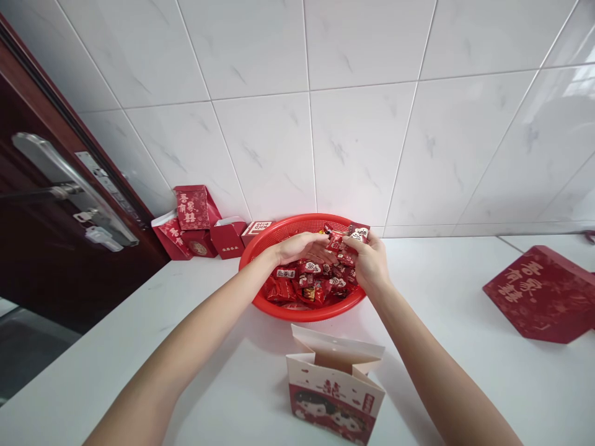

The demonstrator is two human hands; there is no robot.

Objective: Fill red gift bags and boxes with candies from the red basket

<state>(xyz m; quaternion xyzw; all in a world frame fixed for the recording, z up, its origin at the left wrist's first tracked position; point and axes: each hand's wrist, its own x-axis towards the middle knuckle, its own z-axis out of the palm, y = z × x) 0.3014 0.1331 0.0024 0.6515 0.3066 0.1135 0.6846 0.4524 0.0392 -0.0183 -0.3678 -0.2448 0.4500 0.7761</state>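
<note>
A red plastic basket (304, 316) full of small red-wrapped sweets (316, 282) stands against the tiled wall. My left hand (302, 248) hovers over the sweets from the left, fingers stretched out and nothing plainly held. At the basket's right side, my right hand (372, 260) pinches a dark red sweet packet (359, 232) with a white label between thumb and fingers. Another red sweet (334, 238) lies close by its fingertips; whether it is held I cannot tell. Nearer to me, an open white and red paper gift box (332, 396) with printed cartoon faces stands upright.
Several red gift boxes (198, 214) are grouped by the wall at left, beside a dark door with a metal handle (69, 186). A large red box (542, 294) lies on the white counter (223, 384) at right.
</note>
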